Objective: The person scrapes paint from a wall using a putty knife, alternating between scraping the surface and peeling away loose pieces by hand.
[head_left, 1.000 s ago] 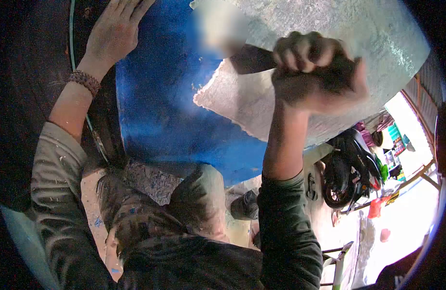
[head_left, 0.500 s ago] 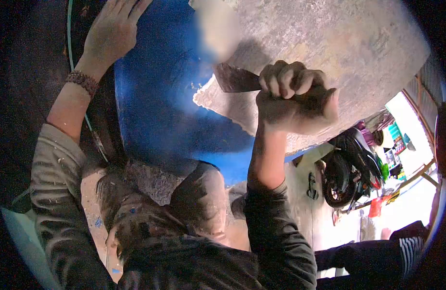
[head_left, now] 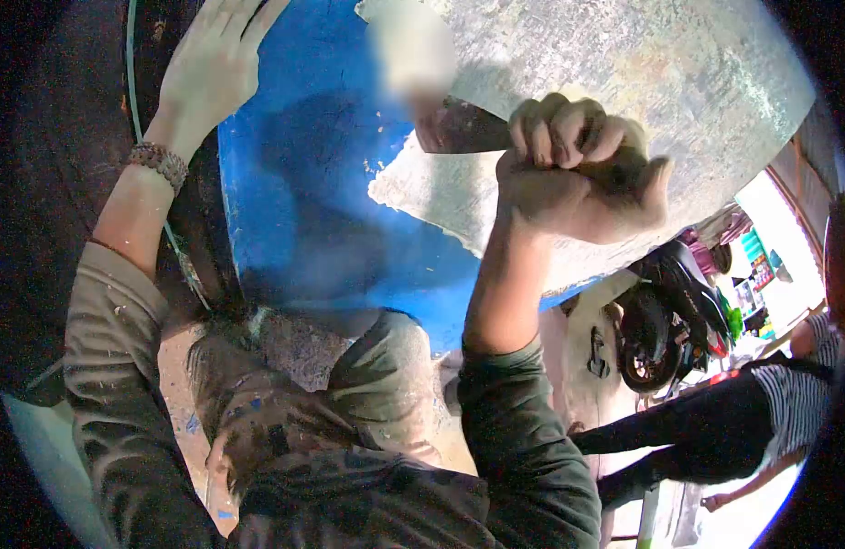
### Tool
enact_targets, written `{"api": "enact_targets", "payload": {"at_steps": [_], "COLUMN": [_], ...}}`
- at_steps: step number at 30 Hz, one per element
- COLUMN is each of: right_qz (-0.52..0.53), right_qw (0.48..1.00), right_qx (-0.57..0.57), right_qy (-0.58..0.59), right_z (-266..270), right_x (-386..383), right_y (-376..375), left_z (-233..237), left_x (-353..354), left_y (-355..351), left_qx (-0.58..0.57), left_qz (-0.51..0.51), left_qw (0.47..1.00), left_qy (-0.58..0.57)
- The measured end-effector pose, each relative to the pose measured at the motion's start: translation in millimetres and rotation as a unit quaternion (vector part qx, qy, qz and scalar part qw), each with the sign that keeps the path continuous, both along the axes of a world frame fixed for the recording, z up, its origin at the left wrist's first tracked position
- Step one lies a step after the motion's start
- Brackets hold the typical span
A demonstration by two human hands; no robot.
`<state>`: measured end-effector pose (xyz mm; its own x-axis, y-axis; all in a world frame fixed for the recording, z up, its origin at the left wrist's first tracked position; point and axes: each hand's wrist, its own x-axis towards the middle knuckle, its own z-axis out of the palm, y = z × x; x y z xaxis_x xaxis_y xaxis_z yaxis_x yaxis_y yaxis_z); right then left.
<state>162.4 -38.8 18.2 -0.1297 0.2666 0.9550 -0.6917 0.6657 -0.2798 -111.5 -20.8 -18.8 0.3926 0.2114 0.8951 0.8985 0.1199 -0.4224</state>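
A large curved panel carries a blue coating (head_left: 322, 192) on its left part. To the right of it lies a rough, pale grey bare area (head_left: 642, 64) with a ragged border. My right hand (head_left: 582, 169) is closed around the handle of a scraper (head_left: 468, 126). Its wide flat blade points left, over the bare area close to the blue border. My left hand (head_left: 212, 69) rests with fingers stretched out at the panel's left edge; the fingertips run out of view at the top.
A thin green hose (head_left: 132, 73) runs down at the left. Below the panel are my bent knees (head_left: 386, 375). At the right stand a parked motorcycle (head_left: 665, 320) and a person in a striped top (head_left: 793, 403). Sandals (head_left: 598, 352) lie on the floor.
My right hand has shifted slightly up and right with the scraper. My left hand has stayed at the edge. More of the person at the right has come into view.
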Motion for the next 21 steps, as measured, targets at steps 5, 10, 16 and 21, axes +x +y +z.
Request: {"api": "enact_targets", "payload": {"at_steps": [5,10,16,21], "right_qz": [-0.010,-0.030,0.096,-0.172], "right_qw": [0.999,0.999,0.990,0.975], "right_qx": [0.034,0.011,-0.095,-0.126], "right_qy": [0.023,0.003,-0.040,-0.065], "right_z": [18.1,8.7,17.0,10.3], "right_x": [15.6,-3.9,-14.6,-28.6], "right_y": [-11.0,-14.9,6.0,3.2], "left_z": [2.5,-1.8,3.7,-2.1], "left_x": [-1.1,-0.8,0.6,-1.6], "left_y": [-5.0,-1.1,-7.7,-2.2], "left_qx": [-0.028,-0.008,-0.011,-0.004], "left_qz": [0.037,0.001,0.009,-0.003], "left_qw": [0.999,1.000,1.000,1.000], "left_qy": [0.010,0.002,-0.001,-0.004]}}
